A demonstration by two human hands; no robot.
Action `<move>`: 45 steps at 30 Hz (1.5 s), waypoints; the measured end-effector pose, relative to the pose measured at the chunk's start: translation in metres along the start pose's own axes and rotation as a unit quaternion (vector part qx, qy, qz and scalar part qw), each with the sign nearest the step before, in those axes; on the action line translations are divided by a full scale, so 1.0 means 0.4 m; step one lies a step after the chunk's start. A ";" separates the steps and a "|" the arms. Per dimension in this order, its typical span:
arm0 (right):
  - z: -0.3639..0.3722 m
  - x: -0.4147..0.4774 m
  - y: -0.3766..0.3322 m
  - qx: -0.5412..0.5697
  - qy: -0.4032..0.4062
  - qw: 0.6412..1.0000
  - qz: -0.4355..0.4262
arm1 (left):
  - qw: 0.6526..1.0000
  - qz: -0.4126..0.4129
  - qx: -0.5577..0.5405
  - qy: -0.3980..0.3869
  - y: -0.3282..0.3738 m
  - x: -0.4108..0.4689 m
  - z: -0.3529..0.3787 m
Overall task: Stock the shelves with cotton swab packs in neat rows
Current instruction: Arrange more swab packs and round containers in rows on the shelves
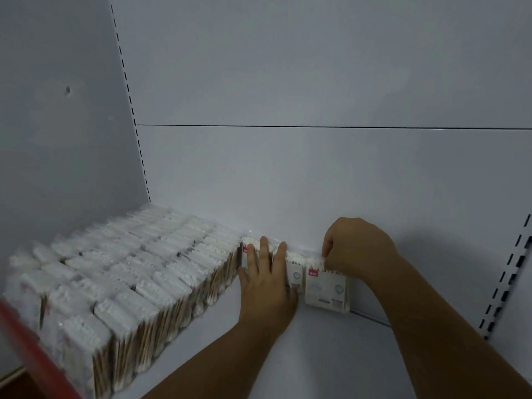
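Note:
Several rows of clear cotton swab packs (121,272) stand packed together on the left part of the white shelf (259,355). To their right, a short row of packs stands upright against the back wall. My left hand (266,283) presses flat with straight fingers against the front of these packs. My right hand (357,249) pinches the top edge of the rightmost pack (326,289), which shows a white label with a red tag.
The white back panel (316,168) rises behind the packs. A slotted upright (506,283) stands at the right and another (129,105) at the left corner. A red shelf edge strip (31,352) crosses the lower left.

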State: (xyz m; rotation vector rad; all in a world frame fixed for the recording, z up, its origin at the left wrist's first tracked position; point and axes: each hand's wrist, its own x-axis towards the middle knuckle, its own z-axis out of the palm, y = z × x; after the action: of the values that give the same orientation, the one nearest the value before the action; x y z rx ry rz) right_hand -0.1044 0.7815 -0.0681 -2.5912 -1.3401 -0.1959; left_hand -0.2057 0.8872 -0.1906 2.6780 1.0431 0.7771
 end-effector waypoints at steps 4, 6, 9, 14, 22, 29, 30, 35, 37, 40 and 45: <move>0.013 0.002 -0.008 0.010 0.025 1.000 0.000 | 1.000 0.010 -0.001 0.026 -0.002 -0.008 -0.012; 0.017 0.000 -0.010 0.006 0.009 1.000 -0.007 | 0.999 0.015 -0.011 0.036 0.000 -0.011 -0.015; 0.012 -0.004 -0.008 -0.001 -0.040 0.999 -0.015 | 0.998 0.032 -0.022 0.045 0.002 -0.015 -0.014; 0.005 -0.002 -0.006 -0.001 -0.035 0.999 -0.024 | 0.994 0.073 -0.031 0.073 0.003 -0.017 -0.016; 0.021 -0.012 -0.020 -0.064 -0.017 0.997 -0.030 | 0.987 0.123 -0.043 0.093 0.004 -0.014 -0.012; 0.061 -0.055 -0.014 -0.120 0.045 0.992 -0.001 | 0.994 0.106 -0.013 0.025 0.007 -0.001 -0.027; 0.063 -0.058 -0.011 -0.122 0.048 0.991 0.006 | 0.993 0.111 -0.015 0.021 0.005 0.001 -0.034; 0.113 -0.094 -0.008 -0.141 0.096 0.985 0.012 | 0.971 0.211 0.033 0.107 -0.011 0.028 -0.082; 0.121 -0.101 0.000 -0.146 0.088 0.985 0.010 | 0.961 0.243 0.052 0.123 -0.008 0.045 -0.107; 0.110 -0.092 0.013 -0.159 0.076 0.984 -0.005 | 0.949 0.286 0.066 0.111 -0.007 0.066 -0.127; 0.104 -0.094 0.007 -0.109 0.067 0.992 -0.014 | 0.945 0.306 0.095 0.068 -0.020 0.080 -0.137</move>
State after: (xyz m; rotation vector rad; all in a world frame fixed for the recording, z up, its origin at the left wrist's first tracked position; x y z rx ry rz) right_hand -0.1228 0.7608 -0.1170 -2.6771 -1.3774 -0.5413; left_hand -0.2192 0.9125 -0.1336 3.1953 0.2914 1.0122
